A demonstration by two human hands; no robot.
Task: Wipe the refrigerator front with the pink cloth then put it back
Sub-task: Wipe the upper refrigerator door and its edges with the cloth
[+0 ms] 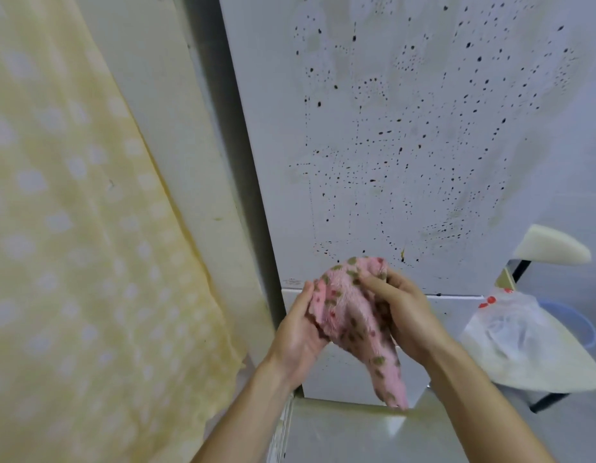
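The pink cloth (348, 315), fluffy with greenish spots, is bunched between both my hands in front of the white refrigerator front (407, 145). My left hand (298, 332) grips its left edge, thumb over the fabric. My right hand (403, 312) pinches the top of the cloth with curled fingers. A tail of the cloth hangs down to the seam above a lower panel. The refrigerator door is covered with many small dark specks and faint smear marks.
A yellow curtain with pale dots (73, 245) hangs at the left beside a cream wall strip (176, 128). At the right a cream chair (554, 359) holds a translucent plastic bag (510, 325), with a blue basin rim (584, 325) behind it.
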